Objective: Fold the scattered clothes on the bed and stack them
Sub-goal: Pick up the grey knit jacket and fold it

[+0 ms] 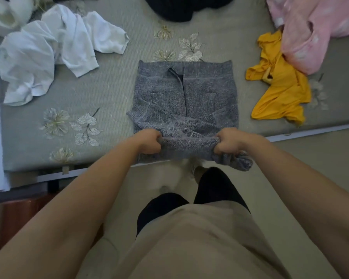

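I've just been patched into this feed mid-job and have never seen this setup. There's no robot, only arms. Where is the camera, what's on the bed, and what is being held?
There is no machine here. A person works with bare hands, and the single camera sits on their head, looking forward and down, so the arms reach in from the bottom of the picture. The left hand and right hand each grip the near edge of a grey knitted garment, which lies partly folded on the bed. One end of it hangs past the right hand. Unfolded clothes lie around it: white clothes at the left, a yellow garment and a pink garment at the right, and a dark garment at the far edge. No finished stack is in view.
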`<state>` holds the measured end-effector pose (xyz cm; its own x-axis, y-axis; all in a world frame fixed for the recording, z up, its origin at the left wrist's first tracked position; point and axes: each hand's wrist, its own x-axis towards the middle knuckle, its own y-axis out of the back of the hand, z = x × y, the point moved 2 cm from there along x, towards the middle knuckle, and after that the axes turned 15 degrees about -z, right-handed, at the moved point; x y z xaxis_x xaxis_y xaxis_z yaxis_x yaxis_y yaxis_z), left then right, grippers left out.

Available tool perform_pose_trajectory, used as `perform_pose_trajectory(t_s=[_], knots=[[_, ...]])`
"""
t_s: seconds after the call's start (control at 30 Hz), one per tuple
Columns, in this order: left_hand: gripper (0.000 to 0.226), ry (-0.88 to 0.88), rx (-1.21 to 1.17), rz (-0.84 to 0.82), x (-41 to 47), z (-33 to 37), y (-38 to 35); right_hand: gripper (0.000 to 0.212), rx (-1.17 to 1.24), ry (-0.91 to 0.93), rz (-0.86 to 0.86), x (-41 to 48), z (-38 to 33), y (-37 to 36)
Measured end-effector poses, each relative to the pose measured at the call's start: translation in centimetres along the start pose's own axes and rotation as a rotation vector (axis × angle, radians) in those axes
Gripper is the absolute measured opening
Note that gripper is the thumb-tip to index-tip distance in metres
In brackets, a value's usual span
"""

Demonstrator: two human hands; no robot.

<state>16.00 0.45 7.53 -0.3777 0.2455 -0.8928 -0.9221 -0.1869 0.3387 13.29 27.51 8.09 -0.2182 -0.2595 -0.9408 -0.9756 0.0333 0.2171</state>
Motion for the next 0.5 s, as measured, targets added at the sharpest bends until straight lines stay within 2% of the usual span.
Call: perform_pose_trajectory(t_s=[0.1, 0.2, 0.23, 0.3, 0.4, 0.5], knots=[[0.025, 0.043, -0.076, 0.170, 2.1, -0.7, 4.9, 0.029, -0.067, -0.017, 0.034, 1.8, 0.2, 5.9], [0.024, 0.115, -0.136, 0.281, 5.0, -0.9, 10.4, 0.043, 0.021, 0.026, 0.046, 4.3, 0.6, 12.8], [0.019, 0.146, -0.137, 0.290, 6.3, -1.0, 12.1, 0.043, 0.094, 0.049, 0.043, 5.1, 0.8, 15.0], [0.014, 0.199, -0.142, 0.294, 9.3, -1.3, 15.9, 0.027, 0.242, 0.091, 0.038, 7.1, 1.2, 19.5], [0.021, 0.250, -0.142, 0.340, 14.4, -2.0, 21.3, 0.012, 0.376, 0.115, 0.061, 10.9, 1.7, 25.4], [0.029, 0.291, -0.151, 0.430, 18.8, -1.9, 25.2, 0.018, 0.366, 0.091, 0.088, 15.4, 2.4, 29.4]])
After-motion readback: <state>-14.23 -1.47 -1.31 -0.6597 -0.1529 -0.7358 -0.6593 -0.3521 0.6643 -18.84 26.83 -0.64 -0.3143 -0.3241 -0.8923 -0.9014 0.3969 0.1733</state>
